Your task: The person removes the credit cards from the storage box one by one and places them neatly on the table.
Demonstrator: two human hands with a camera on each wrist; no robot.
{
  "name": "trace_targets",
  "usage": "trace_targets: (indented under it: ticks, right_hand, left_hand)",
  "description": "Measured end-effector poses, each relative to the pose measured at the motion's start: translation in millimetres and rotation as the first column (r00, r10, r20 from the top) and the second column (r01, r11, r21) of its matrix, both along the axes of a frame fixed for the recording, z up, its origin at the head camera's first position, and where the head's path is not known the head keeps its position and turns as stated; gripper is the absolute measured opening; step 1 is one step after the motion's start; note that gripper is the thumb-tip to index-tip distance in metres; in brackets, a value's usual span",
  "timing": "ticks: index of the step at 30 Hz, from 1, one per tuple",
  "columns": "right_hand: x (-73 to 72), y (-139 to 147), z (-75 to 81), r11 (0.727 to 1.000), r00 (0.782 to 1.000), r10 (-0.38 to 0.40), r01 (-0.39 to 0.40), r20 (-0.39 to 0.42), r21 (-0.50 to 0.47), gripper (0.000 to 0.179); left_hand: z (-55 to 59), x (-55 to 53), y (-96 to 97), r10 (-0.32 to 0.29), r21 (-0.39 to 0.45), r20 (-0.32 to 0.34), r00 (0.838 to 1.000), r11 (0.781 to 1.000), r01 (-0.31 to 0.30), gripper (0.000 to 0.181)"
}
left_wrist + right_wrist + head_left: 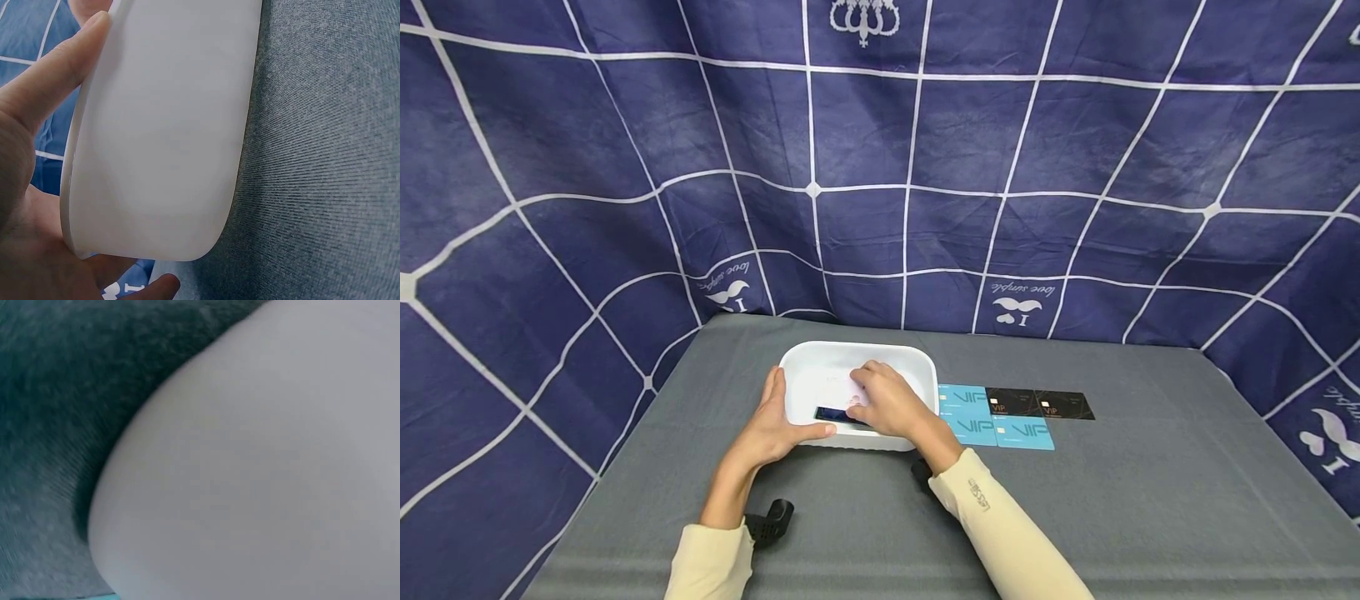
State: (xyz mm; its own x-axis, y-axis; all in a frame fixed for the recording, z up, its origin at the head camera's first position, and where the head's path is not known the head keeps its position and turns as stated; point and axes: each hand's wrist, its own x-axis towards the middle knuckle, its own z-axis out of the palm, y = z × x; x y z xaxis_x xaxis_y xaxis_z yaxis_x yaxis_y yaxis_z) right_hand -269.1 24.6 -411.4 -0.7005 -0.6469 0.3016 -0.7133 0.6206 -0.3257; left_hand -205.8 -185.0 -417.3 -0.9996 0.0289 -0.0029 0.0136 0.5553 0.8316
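A white rectangular tray (912,357) rests on the grey table. My left hand (767,429) holds its left end, the thumb over the near rim and the fingers along the left side. From the left wrist, the white tray wall (156,131) lies close beside the thumb. My right hand (887,400) reaches into the tray, fingers and thumb bent round a pale pinkish card (841,390); the fingertips are partly hidden. A dark blue card (831,414) lies by the near wall under the right thumb. The right wrist view shows mostly blurred tray wall (250,475).
To the right of the tray lie three light-blue VIP cards (1025,433) and two black VIP cards (1066,406), edge to edge in two rows. A grey cloth (1150,500) covers the table. Behind it hangs a blue curtain (962,233) with white lines.
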Motion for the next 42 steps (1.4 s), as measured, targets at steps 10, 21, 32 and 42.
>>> trace_targets:
  ticks: [10, 21, 32, 42]
  right_hand:
    - [14.9, 18, 9.5, 0.998, 1.000, -0.007, 0.008, 0.015, -0.065, 0.048]
    - [25.7, 43, 15.2, 0.995, 1.000, 0.014, -0.015, -0.014, -0.100, 0.050]
    - [44.0, 82, 17.0, 0.992, 1.000, -0.011, 0.009, -0.015, -0.124, 0.050]
    - [59.3, 113, 19.2, 0.988, 1.000, -0.015, 0.018, 0.021, -0.154, 0.048]
  left_hand:
    - [0.0, 0.5, 1.0, -0.011, 0.008, -0.008, 1.000, 1.000, 0.012, 0.134]
    - [3.4, 0.3, -2.4, -0.002, 0.000, 0.001, 1.000, 1.000, 0.002, 0.135]
    - [0.6, -0.8, -0.9, -0.004, 0.005, -0.019, 1.000, 1.000, 0.004, 0.135]
    - [0.0, -0.1, -0.1, -0.006, -0.002, 0.003, 1.000, 1.000, 0.006, 0.135]
